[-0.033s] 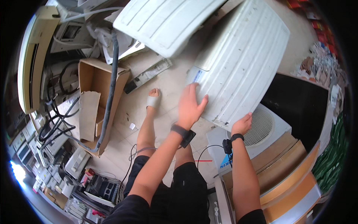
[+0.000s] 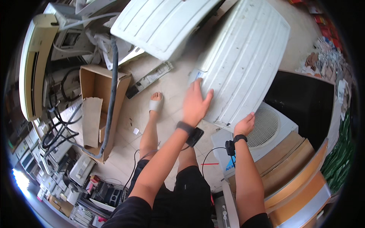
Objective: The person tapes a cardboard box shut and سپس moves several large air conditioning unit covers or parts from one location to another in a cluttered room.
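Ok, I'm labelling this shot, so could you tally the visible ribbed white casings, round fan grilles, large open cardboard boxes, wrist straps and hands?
Ribbed white casings: 2
Round fan grille: 1
Large open cardboard box: 1
Wrist straps: 2
Hands: 2
Total: 8

On the left side of the floor [image 2: 175, 89] stands an open cardboard box [image 2: 122, 90], crossed lengthwise by a thick grey hose [image 2: 114, 72], with tangled black cables [image 2: 56, 133] beside it and a long cream casing [image 2: 35, 72] upright at the far left. A white scrap [image 2: 136, 131] and a thin red strip [image 2: 210, 163] lie on the tiles. At the right are noted a white unit with a round grille [image 2: 263, 127], a black panel [image 2: 302, 102], brown cardboard sheets [image 2: 279, 161], curved orange panels [image 2: 298, 192], green strips [image 2: 339, 157] and a heap of rags [image 2: 327, 59].
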### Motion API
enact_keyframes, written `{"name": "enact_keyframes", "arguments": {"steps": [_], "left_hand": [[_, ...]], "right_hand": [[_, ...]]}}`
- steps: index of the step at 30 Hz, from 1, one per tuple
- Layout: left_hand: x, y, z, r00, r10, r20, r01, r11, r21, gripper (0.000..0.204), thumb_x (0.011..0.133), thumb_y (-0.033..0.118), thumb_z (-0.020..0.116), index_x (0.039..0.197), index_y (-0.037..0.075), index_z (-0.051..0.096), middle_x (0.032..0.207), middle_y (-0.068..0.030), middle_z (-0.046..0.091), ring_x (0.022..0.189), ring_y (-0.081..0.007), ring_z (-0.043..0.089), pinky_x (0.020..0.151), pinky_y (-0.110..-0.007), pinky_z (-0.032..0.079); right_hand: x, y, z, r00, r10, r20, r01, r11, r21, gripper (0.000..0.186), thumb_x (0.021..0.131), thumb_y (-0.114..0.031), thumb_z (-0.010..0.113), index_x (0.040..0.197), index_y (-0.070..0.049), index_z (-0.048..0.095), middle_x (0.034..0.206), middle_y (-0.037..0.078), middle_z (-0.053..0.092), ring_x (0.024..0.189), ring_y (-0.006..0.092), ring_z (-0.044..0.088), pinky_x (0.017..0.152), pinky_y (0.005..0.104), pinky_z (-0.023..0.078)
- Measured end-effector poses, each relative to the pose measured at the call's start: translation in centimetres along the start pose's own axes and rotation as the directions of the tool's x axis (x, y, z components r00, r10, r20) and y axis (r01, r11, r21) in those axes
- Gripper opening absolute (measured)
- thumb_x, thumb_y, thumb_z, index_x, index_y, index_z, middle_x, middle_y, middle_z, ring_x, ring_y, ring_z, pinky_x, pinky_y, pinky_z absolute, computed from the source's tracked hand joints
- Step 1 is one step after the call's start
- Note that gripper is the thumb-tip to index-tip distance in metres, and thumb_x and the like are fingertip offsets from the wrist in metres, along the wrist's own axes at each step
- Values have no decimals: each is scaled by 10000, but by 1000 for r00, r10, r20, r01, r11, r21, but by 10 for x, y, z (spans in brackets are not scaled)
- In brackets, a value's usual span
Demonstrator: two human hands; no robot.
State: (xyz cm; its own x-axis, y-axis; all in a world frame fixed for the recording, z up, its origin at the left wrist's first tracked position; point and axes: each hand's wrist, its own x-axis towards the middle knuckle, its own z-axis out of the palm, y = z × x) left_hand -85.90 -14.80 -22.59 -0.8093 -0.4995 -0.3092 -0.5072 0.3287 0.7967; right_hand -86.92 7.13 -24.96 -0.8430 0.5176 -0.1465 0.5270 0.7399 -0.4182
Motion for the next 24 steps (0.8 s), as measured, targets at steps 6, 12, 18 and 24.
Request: {"name": "enact_keyframes", "arguments": {"steps": [6,12,18,24], "left_hand": [[2,14,28,995,-92,-30,97,943,320,563,919,435,488,1277,0,477,1111,-237,613,977,-389,606,852,-453,472],[3,10,29,997,-71,-38,81,927,367,530,924,401,462,1294,22,456,1124,-232,616,962,-390,619,811,-454,485],[0,4,29,997,59,-44,-35,904,426,453,950,429,413,1156,30,475,897,-237,644,824,-438,608,707,-516,464],[2,-3,18,995,93,23,-93,881,465,444,958,454,396,1058,27,465,827,-240,629,779,-441,596,670,-518,448]], "right_hand": [[10,24,3,996,47,77,-66,961,268,514,958,-428,415,1085,38,589,986,251,636,914,430,581,808,458,444],[18,15,-15,828,193,527,-527,589,612,720,936,-513,486,1366,60,421,1396,140,460,1272,219,429,1063,291,293],[10,35,-6,882,121,455,-419,643,641,644,932,-513,503,1258,42,525,1257,135,564,1157,211,506,1011,302,348],[-20,44,7,912,197,360,-403,602,690,523,939,-459,525,1115,30,582,1078,101,609,1010,181,530,924,296,387]]}}
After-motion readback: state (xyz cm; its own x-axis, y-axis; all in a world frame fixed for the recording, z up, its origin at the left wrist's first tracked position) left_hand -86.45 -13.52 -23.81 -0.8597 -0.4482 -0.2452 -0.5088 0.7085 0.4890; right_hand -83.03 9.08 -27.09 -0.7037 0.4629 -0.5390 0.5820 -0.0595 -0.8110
